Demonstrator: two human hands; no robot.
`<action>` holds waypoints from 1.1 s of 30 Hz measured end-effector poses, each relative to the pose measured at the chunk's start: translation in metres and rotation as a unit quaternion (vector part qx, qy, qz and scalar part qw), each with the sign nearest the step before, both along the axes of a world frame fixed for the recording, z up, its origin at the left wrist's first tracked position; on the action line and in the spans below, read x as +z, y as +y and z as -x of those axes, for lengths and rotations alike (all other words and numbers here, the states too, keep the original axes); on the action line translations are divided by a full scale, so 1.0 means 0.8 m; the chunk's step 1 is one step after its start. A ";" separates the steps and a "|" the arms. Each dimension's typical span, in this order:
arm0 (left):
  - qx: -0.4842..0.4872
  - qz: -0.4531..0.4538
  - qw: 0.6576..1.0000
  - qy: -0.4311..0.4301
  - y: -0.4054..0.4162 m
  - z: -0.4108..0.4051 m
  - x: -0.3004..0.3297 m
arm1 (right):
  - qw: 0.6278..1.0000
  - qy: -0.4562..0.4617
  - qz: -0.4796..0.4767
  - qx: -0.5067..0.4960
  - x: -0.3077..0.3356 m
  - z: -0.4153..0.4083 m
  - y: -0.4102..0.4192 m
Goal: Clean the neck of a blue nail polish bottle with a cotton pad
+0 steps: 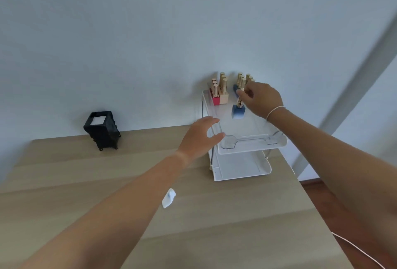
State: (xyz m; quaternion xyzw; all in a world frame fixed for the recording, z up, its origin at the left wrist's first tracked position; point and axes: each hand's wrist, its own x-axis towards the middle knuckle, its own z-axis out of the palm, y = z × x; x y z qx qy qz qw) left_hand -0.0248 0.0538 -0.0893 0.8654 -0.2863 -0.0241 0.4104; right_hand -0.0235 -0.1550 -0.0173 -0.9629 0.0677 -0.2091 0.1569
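On the upper shelf of a clear two-tier rack (253, 144), the blue nail polish bottle (238, 111) stands nearly upright, its long axis vertical and gold cap pointing up, pinched at the cap by the right hand (261, 99). The left hand (202, 137) hovers spread open at the rack's front left corner. The rack sits on a pale wooden table (107, 183) against a light blue wall (129, 32).
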 end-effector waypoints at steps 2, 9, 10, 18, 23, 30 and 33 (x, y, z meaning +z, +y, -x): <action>0.000 -0.023 1.000 -0.012 -0.007 0.000 0.001 | 1.000 0.010 0.009 -0.005 -0.006 -0.006 -0.005; 0.010 -0.046 0.999 -0.024 -0.017 -0.002 0.000 | 1.000 0.020 0.021 -0.014 -0.021 -0.028 -0.014; 0.010 -0.047 0.998 -0.027 -0.016 -0.001 0.000 | 0.999 0.023 0.026 -0.013 -0.022 -0.030 -0.014; 0.008 -0.060 0.998 -0.031 -0.015 -0.001 0.001 | 0.997 0.048 0.056 -0.023 -0.035 -0.042 -0.014; 0.006 -0.060 0.998 -0.033 -0.016 0.000 0.001 | 0.997 0.042 0.050 -0.034 -0.038 -0.042 -0.012; 0.002 -0.066 0.998 -0.021 -0.014 0.002 0.004 | 0.998 0.019 0.027 -0.047 -0.037 -0.034 -0.011; 0.002 -0.054 0.998 -0.035 -0.012 0.004 0.000 | 0.999 -0.015 0.008 -0.046 -0.032 -0.028 -0.010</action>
